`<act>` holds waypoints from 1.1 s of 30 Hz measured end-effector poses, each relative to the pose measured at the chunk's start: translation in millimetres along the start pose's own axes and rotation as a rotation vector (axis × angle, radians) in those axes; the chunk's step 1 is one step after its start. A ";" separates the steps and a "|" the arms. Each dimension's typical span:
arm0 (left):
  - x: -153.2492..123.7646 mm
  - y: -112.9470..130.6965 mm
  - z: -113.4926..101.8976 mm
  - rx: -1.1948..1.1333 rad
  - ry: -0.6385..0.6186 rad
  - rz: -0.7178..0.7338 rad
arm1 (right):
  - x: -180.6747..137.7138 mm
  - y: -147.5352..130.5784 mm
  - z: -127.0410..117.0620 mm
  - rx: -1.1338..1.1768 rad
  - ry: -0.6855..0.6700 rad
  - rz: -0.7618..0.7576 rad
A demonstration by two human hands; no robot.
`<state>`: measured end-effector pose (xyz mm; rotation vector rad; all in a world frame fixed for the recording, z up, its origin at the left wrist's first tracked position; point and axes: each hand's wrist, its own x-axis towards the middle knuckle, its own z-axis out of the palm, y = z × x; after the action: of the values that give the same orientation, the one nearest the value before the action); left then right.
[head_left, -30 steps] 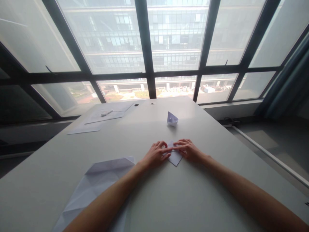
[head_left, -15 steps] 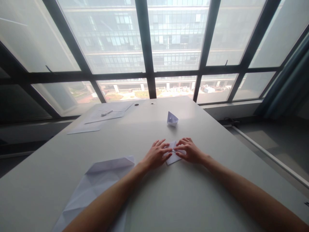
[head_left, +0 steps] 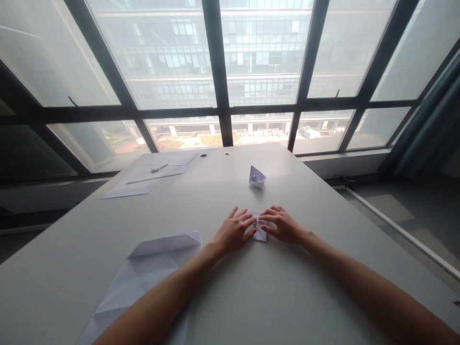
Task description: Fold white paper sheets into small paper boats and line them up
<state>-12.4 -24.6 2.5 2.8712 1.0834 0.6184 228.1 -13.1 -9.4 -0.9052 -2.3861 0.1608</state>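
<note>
A small square of folded white paper (head_left: 259, 235) lies flat on the table, with creases meeting near its middle. My left hand (head_left: 235, 230) rests on its left side, fingers spread and thumb apart. From the right, my right hand (head_left: 282, 225) touches the same square with bent fingertips near the centre; its thumb stands apart, lower on the paper. Both hands cover the side edges of the square. Just beyond them stands a pointed folded paper piece (head_left: 257, 177), touched by neither hand.
A large creased paper sheet (head_left: 154, 263) lies partly under my left forearm. Flat white sheets (head_left: 140, 184) sit at the far left, with a small white object (head_left: 159, 167) on top. The white table (head_left: 230, 306) reaches toward tall windows (head_left: 262, 52).
The folded square has turned and now lies straighter, with more of its crease lines showing. My fingers have shifted slightly on it. The other papers have stayed put.
</note>
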 end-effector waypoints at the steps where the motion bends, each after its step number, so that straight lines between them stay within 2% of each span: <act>1: -0.5 -0.9 1.7 0.002 -0.015 0.000 | -0.2 0.0 0.0 -0.009 -0.001 0.013; 9: -1.7 2.7 2.2 0.011 -0.034 -0.046 | -1.0 3.5 3.1 0.064 -0.037 -0.020; 14: -2.6 -1.2 4.8 -0.028 -0.051 -0.042 | 0.6 -3.2 -1.4 -0.011 -0.043 -0.001; 19: -3.8 -4.6 7.9 -0.095 -0.090 -0.018 | 1.9 -6.3 -4.9 -0.072 -0.049 0.010; 26: -2.0 -6.4 7.3 -0.134 -0.087 0.053 | -3.2 6.8 3.9 -0.032 -0.015 0.016; 33: -2.8 -9.3 7.4 -0.160 -0.092 0.063 | -0.6 7.2 1.6 -0.202 -0.097 0.138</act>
<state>-17.4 -18.4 -6.6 2.7745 0.8920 0.5425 231.7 -7.9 -13.2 -1.1817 -2.4612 0.0162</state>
